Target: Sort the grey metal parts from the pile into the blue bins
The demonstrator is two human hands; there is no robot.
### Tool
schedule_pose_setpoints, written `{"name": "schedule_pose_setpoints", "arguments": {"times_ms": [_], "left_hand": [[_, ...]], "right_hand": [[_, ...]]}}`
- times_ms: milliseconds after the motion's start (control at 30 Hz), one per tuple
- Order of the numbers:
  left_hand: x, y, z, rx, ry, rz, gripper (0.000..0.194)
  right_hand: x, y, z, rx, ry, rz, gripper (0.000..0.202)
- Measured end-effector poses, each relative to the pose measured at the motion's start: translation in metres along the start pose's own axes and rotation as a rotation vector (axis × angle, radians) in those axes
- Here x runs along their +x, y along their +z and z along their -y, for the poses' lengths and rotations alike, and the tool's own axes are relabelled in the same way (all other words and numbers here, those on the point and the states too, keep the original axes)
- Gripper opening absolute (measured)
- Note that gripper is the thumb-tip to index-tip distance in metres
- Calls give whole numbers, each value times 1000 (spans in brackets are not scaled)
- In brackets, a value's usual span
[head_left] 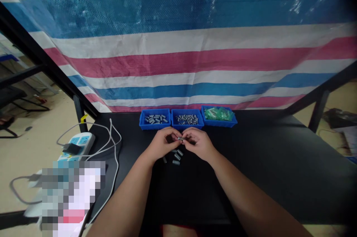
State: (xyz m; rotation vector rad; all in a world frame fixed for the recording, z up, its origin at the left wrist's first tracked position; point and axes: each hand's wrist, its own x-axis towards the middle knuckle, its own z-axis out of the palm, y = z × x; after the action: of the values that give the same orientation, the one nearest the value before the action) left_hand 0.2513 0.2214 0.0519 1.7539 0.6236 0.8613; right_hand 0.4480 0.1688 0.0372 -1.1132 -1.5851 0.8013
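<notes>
My left hand (165, 142) and my right hand (198, 142) meet over the middle of the table, fingertips almost touching. Between them is a small metal cylinder (181, 138), pinched from both sides; its finer details are too small to make out. Just below the hands, several loose grey metal cylinders (176, 162) lie on the black tabletop. Beyond the fingers stands a blue bin (155, 127) of similar cylinders. Beside it, a second blue bin (172, 112) holds many small shiny metal parts.
A third blue bin (220, 123) holds green plastic-looking pieces. On the left lie a power strip (89, 141) and a looping white cable (116, 162), near a pixelated, screen-like area. A striped sheet (178, 62) hangs behind the black table (267, 170), between dark frame bars.
</notes>
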Motion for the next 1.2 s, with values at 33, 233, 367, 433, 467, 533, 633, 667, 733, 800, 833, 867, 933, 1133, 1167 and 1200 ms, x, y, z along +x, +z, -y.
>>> {"name": "schedule_pose_setpoints", "arguments": {"times_ms": [33,233,367,433,467,533,633,667,733,800,833,867,933,1133,1167,1200], "left_hand": [[0,1,2,-39,-31,-3,21],[4,-2,10,-140,-90,-262,28],[10,-14,10,-352,-92,-616,30],[13,-21,8,-541,-113,-723,34],[14,-24,6,-628,-128,-746,36],[14,-28,2,-757,-151,-744,40],[11,-29,-6,-826,-173,-687,40],[10,-28,-8,-821,-180,-657,39],[8,-24,-11,-778,-182,-584,37],[6,-20,-11,-703,-158,-509,33],[6,-17,-11,-655,-145,-473,31],[5,-15,-10,-602,-134,-435,29],[4,-12,-8,-492,-131,-346,27],[2,-8,-4,-295,-207,-56,35],[2,-7,-4,-276,-213,-23,35],[2,-6,-3,-257,-219,10,35]], "right_hand": [[0,0,-1,10,5,0,11],[-1,-1,-12,65,94,-65,19],[0,-5,-17,19,172,-87,21],[1,-5,-19,32,190,-85,22],[1,-5,-20,47,196,-81,22],[0,-4,-21,73,207,-65,23],[-1,-2,-21,83,207,-42,23],[-1,-2,-20,82,203,-39,23],[-1,-2,-17,74,183,-29,22],[-1,-3,-13,58,143,-15,20],[-2,-3,-10,49,118,-7,19],[-2,-3,-9,39,91,4,17],[-3,-3,-6,23,44,28,14],[-4,-3,0,13,-24,72,12],[-4,-3,1,19,-26,80,12],[-4,-2,1,24,-26,87,11]]}}
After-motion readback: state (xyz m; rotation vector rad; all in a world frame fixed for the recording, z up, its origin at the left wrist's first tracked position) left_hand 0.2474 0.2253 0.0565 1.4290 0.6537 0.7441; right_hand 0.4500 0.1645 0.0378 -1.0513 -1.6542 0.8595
